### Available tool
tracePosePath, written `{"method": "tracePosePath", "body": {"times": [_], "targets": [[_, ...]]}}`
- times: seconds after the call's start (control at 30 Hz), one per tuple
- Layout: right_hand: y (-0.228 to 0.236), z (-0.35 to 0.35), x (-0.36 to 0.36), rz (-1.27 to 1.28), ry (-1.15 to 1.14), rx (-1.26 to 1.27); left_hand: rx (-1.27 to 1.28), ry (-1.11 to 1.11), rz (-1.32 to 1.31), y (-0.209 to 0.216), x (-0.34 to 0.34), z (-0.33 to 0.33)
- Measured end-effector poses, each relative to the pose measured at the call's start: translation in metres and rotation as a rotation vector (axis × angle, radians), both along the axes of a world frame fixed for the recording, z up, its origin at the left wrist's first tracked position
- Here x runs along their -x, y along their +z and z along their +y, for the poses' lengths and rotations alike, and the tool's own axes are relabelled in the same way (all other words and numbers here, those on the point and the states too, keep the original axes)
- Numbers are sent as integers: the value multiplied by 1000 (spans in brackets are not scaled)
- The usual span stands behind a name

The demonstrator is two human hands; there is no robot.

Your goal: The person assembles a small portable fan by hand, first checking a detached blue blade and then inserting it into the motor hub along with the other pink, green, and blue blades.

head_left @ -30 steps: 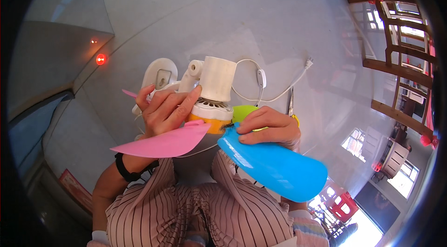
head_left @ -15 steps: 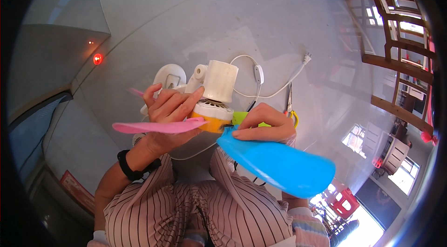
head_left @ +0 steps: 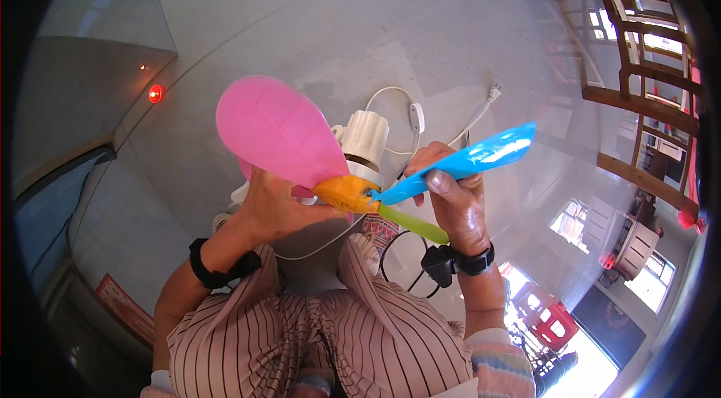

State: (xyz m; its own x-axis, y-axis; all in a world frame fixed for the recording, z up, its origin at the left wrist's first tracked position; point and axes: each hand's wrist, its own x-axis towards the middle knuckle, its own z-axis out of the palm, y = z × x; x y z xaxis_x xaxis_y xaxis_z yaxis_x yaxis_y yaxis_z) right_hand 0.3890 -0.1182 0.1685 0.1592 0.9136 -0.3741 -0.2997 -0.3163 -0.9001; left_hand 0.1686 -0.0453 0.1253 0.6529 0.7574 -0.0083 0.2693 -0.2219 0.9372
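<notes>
A small electric fan with a white motor housing (head_left: 366, 135) and an orange hub (head_left: 347, 194) is tilted in front of me. My left hand (head_left: 270, 206) is closed around the hub's left side, its thumb along the orange edge and its fingers hidden behind a large pink blade (head_left: 278, 124). With my right hand (head_left: 460, 206) I grip a blue fan blade (head_left: 481, 159) between thumb and fingers. The blue blade's narrow end meets the hub's right side; whether it is seated there I cannot tell. A green blade (head_left: 413, 224) extends from the hub below it, toward my right wrist.
A white cord with an inline switch (head_left: 417, 119) and a plug (head_left: 494, 91) lies on the grey floor (head_left: 315, 30) beyond the fan. A black cable (head_left: 384, 255) loops near my knees. Wooden furniture (head_left: 638, 105) stands far right, and a red light (head_left: 156, 94) glows at left.
The fan head has turned, so the pink blade now rises broad-side up. My right hand has tilted the blue blade's free end up and away. More of the green blade shows.
</notes>
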Motion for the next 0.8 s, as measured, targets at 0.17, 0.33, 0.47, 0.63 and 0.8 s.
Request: {"method": "tracePosePath", "body": {"times": [0.17,0.33,0.47,0.63,0.8], "targets": [[-9,-2,3,63,-198,68,25,-8,-57,2,-3,6],[-18,-8,0,112,-284,42,97,-68,-15,6,-2,10],[-1,2,-52,69,-535,-135,351,-73,134,-8,22,3],[9,-7,-60,25,-469,-40,335,17,55,0,23,-3],[2,-8,-53,210,-383,19,279,-23,121,14,10,4]]}}
